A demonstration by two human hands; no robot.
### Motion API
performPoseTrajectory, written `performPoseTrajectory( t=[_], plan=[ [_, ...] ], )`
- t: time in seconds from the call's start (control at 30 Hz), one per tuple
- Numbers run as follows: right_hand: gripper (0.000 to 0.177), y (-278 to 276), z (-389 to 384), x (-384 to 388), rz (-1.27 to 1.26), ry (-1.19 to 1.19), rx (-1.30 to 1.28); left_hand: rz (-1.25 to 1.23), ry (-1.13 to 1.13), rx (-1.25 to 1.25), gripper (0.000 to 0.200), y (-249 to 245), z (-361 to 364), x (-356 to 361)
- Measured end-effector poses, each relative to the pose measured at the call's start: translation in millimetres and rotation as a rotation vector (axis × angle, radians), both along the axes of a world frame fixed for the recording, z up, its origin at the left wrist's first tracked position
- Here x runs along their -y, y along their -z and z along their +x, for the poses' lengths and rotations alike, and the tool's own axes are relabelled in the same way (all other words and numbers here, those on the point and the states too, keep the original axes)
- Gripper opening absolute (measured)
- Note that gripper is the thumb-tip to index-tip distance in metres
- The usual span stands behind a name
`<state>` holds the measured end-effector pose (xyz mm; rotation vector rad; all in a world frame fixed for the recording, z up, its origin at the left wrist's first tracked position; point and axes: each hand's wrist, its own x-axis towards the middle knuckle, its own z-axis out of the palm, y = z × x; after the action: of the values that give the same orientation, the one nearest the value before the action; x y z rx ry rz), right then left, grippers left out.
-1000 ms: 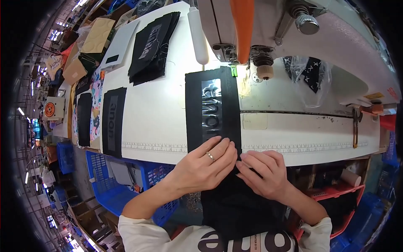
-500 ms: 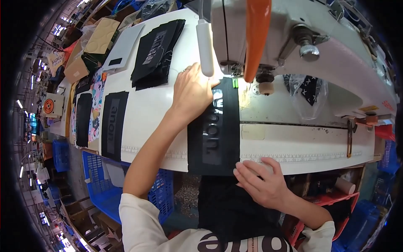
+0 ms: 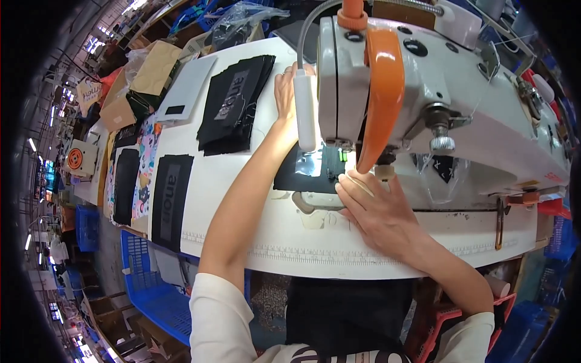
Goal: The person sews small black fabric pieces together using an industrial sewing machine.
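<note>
A black fabric panel (image 3: 289, 179) with a glossy patch lies under the head of a white sewing machine (image 3: 417, 100). My right hand (image 3: 384, 212) rests palm down at the panel's near right corner, its fingers stretched flat beside the needle area. Beyond the white lamp (image 3: 306, 118), my left hand (image 3: 285, 94) reaches toward the panel's far end, fingers extended and partly hidden by the lamp. Small green clips (image 3: 343, 155) show next to the presser area. An orange lever-like guard (image 3: 385, 85) covers part of the view of the needle.
To the left lie a stack of black panels (image 3: 236, 106) lettered "anon" and a single similar panel (image 3: 172, 202). A grey-white sheet (image 3: 187, 88) lies behind. A printed ruler strip (image 3: 302, 254) runs along the table's front. A blue basket (image 3: 157, 296) stands below.
The panel has slid away from me under the machine, so its near edge is much farther up. Both hands have moved forward, the right one from the table edge to beside the needle area.
</note>
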<state>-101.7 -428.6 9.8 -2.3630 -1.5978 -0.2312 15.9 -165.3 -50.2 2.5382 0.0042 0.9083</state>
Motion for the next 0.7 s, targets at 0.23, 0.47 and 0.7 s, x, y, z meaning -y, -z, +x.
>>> performPoseTrajectory(
  t=[0.23, 0.47, 0.7],
  plan=[
    [0.040, 5, 6, -6, -0.003, 0.063, 0.053, -0.026, -0.007, -0.021, 0.007, -6, 11, 0],
    [0.039, 7, 8, -4, 0.083, 0.061, -0.030, -0.144, 0.137, -0.089, 0.008, -48, -60, 7],
    [0.040, 10, 7, -4, 0.097, 0.051, -0.061, 0.123, 0.437, -0.066, 0.021, -51, -158, 38]
  ],
)
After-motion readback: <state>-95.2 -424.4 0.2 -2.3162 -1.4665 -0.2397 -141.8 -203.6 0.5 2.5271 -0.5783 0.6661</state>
